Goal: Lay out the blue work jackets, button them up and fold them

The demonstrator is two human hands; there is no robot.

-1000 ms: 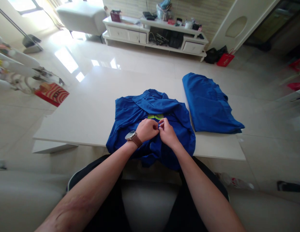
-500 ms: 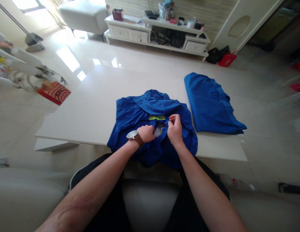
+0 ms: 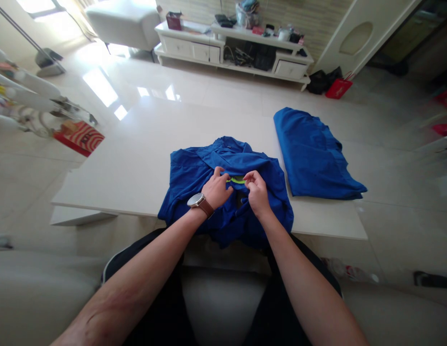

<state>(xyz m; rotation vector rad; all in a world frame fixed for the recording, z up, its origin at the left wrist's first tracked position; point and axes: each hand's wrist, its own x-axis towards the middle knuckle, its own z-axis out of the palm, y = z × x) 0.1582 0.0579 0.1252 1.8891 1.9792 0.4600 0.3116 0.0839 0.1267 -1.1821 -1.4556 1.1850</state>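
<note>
A crumpled blue jacket (image 3: 187, 168) with a collar lies on the near side of the white table (image 3: 137, 158), its lower part hanging over the edge. A lime-yellow strip (image 3: 238, 180) shows in a fold at its middle. My left hand (image 3: 217, 189), with a watch (image 3: 196, 200) on the wrist, rests on the cloth left of the strip, thumb and fingers apart. At the strip's right end my right hand (image 3: 257, 192) pinches the jacket's cloth between thumb and finger. To the right lies a folded blue garment (image 3: 310, 154), apart from both hands.
Beyond the table a low white cabinet (image 3: 191, 48) carries several small items. A red striped box (image 3: 81, 138) is past the table's left side. A red bag (image 3: 339, 88) stands on the floor at the back right, and a plastic bottle (image 3: 353, 272) lies at lower right.
My left hand has moved up and forward over the jacket, and its fingers have spread. My right hand has shifted slightly left. Less of the yellow strip and the pale patch below it shows.
</note>
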